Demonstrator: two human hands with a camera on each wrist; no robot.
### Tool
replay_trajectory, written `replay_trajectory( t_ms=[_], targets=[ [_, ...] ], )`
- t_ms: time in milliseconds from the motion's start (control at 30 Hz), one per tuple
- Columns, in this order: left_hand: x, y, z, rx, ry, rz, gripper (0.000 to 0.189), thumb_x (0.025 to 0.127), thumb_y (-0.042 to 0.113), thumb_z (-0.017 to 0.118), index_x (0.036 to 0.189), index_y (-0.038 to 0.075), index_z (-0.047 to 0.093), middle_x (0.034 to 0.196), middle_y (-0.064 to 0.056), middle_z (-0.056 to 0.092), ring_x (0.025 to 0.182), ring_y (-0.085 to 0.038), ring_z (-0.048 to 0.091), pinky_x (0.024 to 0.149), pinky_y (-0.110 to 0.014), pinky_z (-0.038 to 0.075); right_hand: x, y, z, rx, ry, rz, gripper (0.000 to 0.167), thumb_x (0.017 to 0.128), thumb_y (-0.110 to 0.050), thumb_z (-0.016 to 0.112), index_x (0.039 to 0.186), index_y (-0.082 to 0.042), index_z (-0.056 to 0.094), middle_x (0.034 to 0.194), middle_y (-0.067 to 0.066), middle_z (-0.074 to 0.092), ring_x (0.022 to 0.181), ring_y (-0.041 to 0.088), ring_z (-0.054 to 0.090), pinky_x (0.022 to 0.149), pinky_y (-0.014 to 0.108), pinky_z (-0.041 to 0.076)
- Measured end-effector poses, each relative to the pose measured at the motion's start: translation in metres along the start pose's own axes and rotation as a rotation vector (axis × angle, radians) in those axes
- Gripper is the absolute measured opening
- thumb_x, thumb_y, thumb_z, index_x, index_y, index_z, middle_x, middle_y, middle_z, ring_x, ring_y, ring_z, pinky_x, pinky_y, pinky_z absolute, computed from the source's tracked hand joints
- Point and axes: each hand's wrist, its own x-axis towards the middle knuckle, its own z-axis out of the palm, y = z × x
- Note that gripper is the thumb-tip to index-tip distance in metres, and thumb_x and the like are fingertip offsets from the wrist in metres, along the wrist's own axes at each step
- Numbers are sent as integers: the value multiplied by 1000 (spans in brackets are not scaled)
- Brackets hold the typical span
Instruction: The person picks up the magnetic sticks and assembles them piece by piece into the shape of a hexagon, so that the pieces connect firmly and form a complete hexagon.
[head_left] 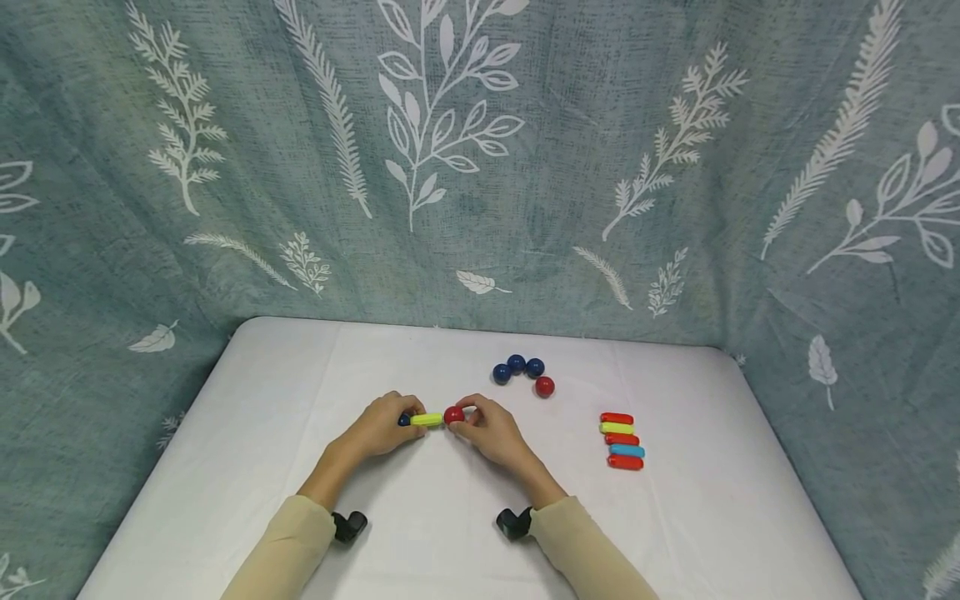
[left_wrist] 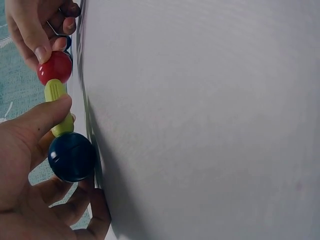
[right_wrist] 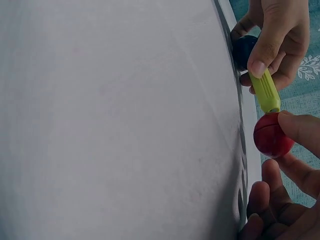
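Observation:
My left hand (head_left: 385,423) pinches a yellow-green ridged rod (left_wrist: 56,91) between thumb and fingers. A dark blue ball (left_wrist: 72,157) sits at the rod's near end in the left wrist view, beside the left palm. My right hand (head_left: 491,429) pinches a red ball (right_wrist: 273,135) between thumb and fingertips. In the right wrist view the red ball is at the rod's other end, touching or very nearly so; I cannot tell if they are joined. The two hands face each other over the white table.
Toward the back of the white table (head_left: 300,358) lie several dark blue balls (head_left: 516,363) and one red ball (head_left: 545,387). To the right, red rods (head_left: 626,462), a yellow-green rod (head_left: 617,428) and a light blue rod (head_left: 627,451) lie in a column. A patterned curtain (head_left: 555,167) hangs behind.

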Motion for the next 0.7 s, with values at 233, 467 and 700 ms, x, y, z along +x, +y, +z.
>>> replay_trajectory(
  t_ms=[233,467,700],
  targets=[
    [2,0,1,12,1,4,18,87,27,80,101,19,70,97,0,59,90,-19,56,85,-47,47,-1,-1,2,2,-5,3,34,92,-25,74,123,-14,65,81,-1,59,70,15,52,59,28,42],
    [2,6,2,40,2,15,24,87,28,79,109,21,70,101,-2,62,92,-22,58,80,-49,48,-1,-2,4,-8,-3,-10,33,92,-27,74,120,-13,65,80,-1,58,69,14,51,57,28,40],
    [5,13,10,125,11,53,33,87,35,79,117,24,69,107,-2,65,101,-27,60,82,-59,45,-3,-5,8,-19,-7,-13,32,92,-27,74,120,-13,66,80,-2,57,70,14,50,58,28,39]
  ],
)
